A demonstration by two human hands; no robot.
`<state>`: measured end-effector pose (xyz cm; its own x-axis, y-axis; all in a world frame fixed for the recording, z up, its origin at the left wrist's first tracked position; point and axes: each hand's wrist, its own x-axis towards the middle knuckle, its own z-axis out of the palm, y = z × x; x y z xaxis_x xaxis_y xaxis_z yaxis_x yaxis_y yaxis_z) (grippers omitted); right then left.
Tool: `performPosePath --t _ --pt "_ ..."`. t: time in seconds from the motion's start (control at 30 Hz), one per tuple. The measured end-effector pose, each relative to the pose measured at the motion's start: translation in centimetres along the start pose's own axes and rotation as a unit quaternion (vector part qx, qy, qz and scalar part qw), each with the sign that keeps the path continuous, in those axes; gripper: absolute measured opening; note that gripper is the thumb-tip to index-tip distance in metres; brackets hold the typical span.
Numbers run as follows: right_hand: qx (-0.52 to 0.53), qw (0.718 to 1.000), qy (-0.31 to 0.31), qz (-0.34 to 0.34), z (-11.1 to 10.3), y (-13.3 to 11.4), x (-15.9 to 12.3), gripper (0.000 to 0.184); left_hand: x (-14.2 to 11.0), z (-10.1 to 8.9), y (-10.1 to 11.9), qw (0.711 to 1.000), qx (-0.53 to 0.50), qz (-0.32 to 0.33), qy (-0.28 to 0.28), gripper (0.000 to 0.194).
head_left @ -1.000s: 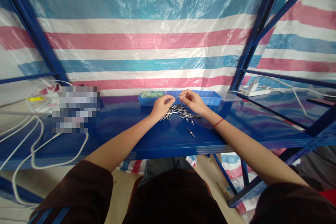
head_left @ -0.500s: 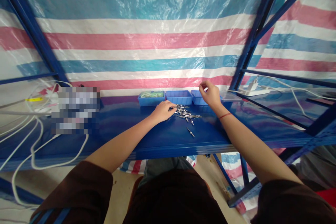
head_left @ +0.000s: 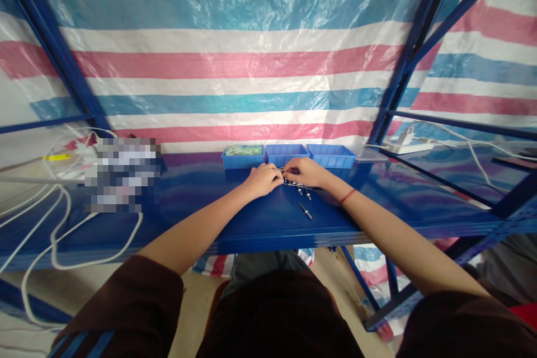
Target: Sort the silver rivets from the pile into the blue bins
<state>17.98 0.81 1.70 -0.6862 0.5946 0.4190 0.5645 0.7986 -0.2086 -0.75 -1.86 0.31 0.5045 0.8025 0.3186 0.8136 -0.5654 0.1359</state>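
Observation:
A pile of slim silver metal pins point(head_left: 297, 183), thicker at one end, lies mid-table, partly covered by my hands. My left hand point(head_left: 264, 179) rests at the pile's left side with its fingers curled together; what they hold, if anything, is hidden. From the right, my right hand point(head_left: 305, 172) reaches over the pile, thumb and fingers pinched close to my left fingertips. I cannot make out what is in that pinch. One loose pin point(head_left: 305, 211) lies nearer the table's front edge.
Behind the hands stand a blue bin point(head_left: 243, 160) with green-looking packets, a middle blue bin point(head_left: 287, 152) and a right blue bin point(head_left: 331, 156). A clear lid point(head_left: 371, 154) lies beside them. White cables point(head_left: 54, 229) and a blurred-out patch are at left; a power strip point(head_left: 409, 146) is at right.
My right hand has come down and left from above the right bin to the pile, beside my left hand. My left hand has barely shifted.

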Motion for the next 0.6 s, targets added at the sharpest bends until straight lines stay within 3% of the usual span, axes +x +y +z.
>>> performPosePath --t 0.3,0.6 --pt "0.0 0.998 -0.06 -0.009 0.44 -0.39 -0.15 0.015 -0.14 -0.3 0.1 1.0 0.006 -0.015 -0.009 0.026" --pt "-0.048 0.998 -0.047 -0.017 1.01 -0.59 -0.17 0.013 -0.14 -0.11 -0.09 1.0 -0.001 -0.018 0.002 0.022"
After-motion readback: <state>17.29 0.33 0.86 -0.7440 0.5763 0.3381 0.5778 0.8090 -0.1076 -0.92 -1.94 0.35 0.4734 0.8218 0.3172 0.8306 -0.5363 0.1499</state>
